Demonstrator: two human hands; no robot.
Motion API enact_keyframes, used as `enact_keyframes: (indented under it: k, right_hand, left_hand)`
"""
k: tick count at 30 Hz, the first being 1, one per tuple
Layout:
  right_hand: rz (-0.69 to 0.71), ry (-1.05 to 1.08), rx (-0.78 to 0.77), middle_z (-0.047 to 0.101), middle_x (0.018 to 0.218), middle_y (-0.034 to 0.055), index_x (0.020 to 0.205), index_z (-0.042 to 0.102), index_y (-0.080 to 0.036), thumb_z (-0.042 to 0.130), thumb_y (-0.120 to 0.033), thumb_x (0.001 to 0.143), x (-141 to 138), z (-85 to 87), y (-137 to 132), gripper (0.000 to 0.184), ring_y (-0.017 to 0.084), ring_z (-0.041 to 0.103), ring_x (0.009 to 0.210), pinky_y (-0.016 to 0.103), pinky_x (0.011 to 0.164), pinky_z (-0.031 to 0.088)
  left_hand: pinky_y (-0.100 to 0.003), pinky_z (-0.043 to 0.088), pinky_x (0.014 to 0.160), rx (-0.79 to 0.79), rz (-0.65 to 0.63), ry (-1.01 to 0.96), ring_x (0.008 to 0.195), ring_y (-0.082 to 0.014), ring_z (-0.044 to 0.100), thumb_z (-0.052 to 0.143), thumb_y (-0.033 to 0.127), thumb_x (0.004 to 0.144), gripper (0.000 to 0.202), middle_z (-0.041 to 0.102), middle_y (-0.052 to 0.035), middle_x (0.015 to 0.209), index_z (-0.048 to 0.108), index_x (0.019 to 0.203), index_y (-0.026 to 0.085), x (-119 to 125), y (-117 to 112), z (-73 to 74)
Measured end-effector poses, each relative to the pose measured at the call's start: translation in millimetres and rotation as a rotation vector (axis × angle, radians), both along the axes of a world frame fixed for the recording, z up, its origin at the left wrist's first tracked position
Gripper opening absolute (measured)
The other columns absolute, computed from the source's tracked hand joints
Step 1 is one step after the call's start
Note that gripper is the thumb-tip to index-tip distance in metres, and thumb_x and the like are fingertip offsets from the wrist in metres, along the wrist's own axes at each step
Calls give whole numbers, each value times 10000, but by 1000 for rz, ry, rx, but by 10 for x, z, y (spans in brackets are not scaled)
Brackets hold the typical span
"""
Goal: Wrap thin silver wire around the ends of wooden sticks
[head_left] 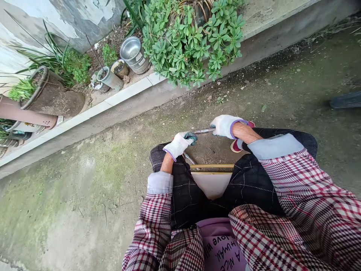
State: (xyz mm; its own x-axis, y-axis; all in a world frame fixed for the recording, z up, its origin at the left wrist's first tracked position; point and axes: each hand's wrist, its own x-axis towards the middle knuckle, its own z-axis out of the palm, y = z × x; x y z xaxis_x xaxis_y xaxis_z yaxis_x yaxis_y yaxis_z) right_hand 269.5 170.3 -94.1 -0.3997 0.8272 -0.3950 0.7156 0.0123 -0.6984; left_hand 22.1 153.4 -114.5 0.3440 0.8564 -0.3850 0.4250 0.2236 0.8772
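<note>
My left hand [180, 144], in a white glove with a purple cuff and dark teal fingers, is closed around one end of a thin grey metal rod [203, 131]. My right hand [223, 126], gloved alike, grips the other end. The rod lies roughly level between the fists, over the ground in front of my knees. Below my left hand another length of metal rod [189, 158] slants down toward the seat; whether it joins the held one, I cannot tell. My fingertips are mostly hidden.
Between my legs shows a pale seat [213, 184] with a yellow edge. A tiled planter ledge [126, 91] crosses ahead, bearing a leafy bush [191, 45], a metal bucket [134, 54] and a large brown pot [53, 94]. A dark object [345, 101] lies at far right.
</note>
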Motion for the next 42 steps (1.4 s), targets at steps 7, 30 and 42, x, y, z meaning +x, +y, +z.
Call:
enact_keyframes:
  k: [7,30,42]
  right_hand:
    - [15,-448,157,799,1017,104,1078,791,-196,685,-411,857,-4,26,108,326,264,710,904,320,704,479]
    - [-165,-133,124,641,637,-8,974,754,-171,672,-340,898,-65,249,-37,203,150,590,625,258,589,395]
    - [-275,41,82,608,584,-37,945,753,-178,731,-306,871,-77,212,-40,150,119,557,522,226,489,406]
  left_hand:
    - [-293,577,768,-140,22,-304,715,-152,699,733,206,701,339,770,-54,794,770,1023,109,-55,-33,118]
    - [-262,553,664,-129,-4,-448,662,-148,681,846,493,763,545,730,-43,736,729,1131,108,-124,-98,307]
    - [-268,579,595,-184,145,-431,586,-134,669,914,425,627,463,689,6,680,652,886,146,-2,-87,257]
